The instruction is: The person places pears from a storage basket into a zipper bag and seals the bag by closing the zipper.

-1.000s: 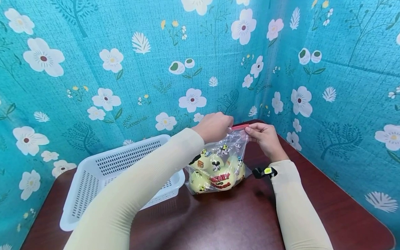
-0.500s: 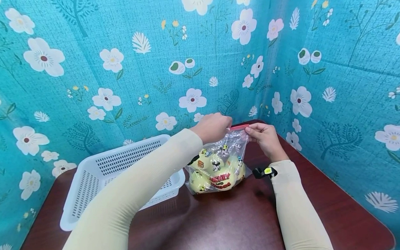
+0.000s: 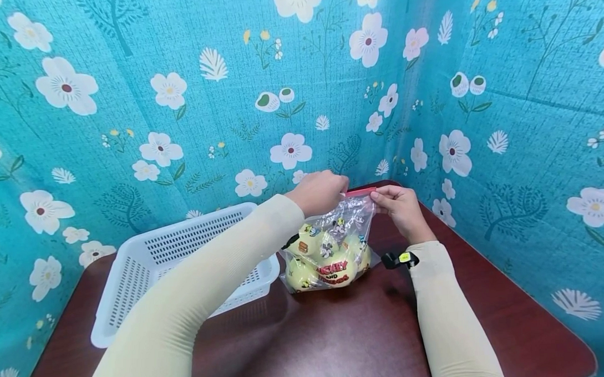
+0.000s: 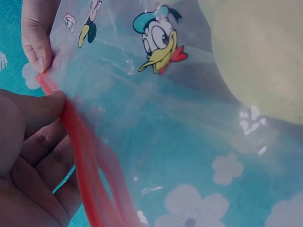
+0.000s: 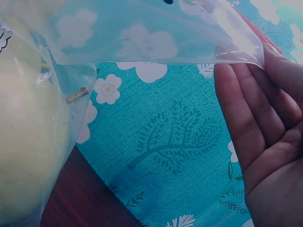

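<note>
A clear zip bag [image 3: 350, 220] printed with cartoon figures stands on the table, holding several pale yellow-green fruits [image 3: 300, 274] that look like pears or apples. My left hand [image 3: 321, 192] pinches the red zip strip [image 4: 78, 137] along the bag's top, thumb pressed on it. Below that thumb in the left wrist view, the strip parts into two red bands with a gap. My right hand [image 3: 400, 210] pinches the top right corner of the bag between thumb and fingers. In the right wrist view a brown stem [image 5: 78, 94] shows through the plastic beside one fruit.
A white slotted plastic basket [image 3: 129, 244] stands left of the bag, partly hidden by my left sleeve [image 3: 186, 292]. The dark red-brown table [image 3: 337, 337] ends at a blue flowered cloth [image 3: 219, 119] behind and to the right.
My left hand has slid slightly left along the red strip, baring a little more of it. The right hand keeps its place at the corner.
</note>
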`<state>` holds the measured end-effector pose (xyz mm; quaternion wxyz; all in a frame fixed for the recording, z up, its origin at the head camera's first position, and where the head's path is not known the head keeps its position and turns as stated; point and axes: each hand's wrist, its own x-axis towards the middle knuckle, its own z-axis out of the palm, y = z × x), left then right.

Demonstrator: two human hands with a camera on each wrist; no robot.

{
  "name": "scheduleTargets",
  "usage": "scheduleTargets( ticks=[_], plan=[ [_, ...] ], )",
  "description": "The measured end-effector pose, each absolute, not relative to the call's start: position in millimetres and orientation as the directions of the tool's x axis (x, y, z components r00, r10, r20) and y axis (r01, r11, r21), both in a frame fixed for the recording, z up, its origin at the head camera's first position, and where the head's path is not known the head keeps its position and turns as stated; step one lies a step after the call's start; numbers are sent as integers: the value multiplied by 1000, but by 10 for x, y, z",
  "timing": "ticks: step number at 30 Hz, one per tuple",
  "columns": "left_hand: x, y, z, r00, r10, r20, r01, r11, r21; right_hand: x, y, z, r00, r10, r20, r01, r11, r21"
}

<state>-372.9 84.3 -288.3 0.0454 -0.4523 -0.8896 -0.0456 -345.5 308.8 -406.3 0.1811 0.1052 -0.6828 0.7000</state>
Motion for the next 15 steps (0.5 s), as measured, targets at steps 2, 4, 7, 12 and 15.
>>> scheduleTargets(
  ticks=[2, 4, 7, 12, 15],
  plan=[
    [-3731, 839, -2886, -590, 798, 123, 807, 589, 44, -3454, 3090, -4065, -914, 109, 392, -395, -8, -919],
    [-3731, 834, -2894, -589, 798, 130, 807, 588, 49, -3455, 3092, -4068, -914, 110, 391, -394, -6, -919],
    [-3730, 829, -2899, -589, 796, 138, 807, 588, 53, -3458, 3095, -4071, -914, 111, 391, -393, -3, -919],
    [-3714, 816, -2885, -590, 796, 132, 806, 590, 45, -3457, 3094, -4070, -913, 110, 393, -396, -8, -918],
    [-3709, 809, -2879, -590, 797, 130, 806, 590, 40, -3457, 3094, -4067, -912, 107, 396, -400, -13, -917]
  ],
)
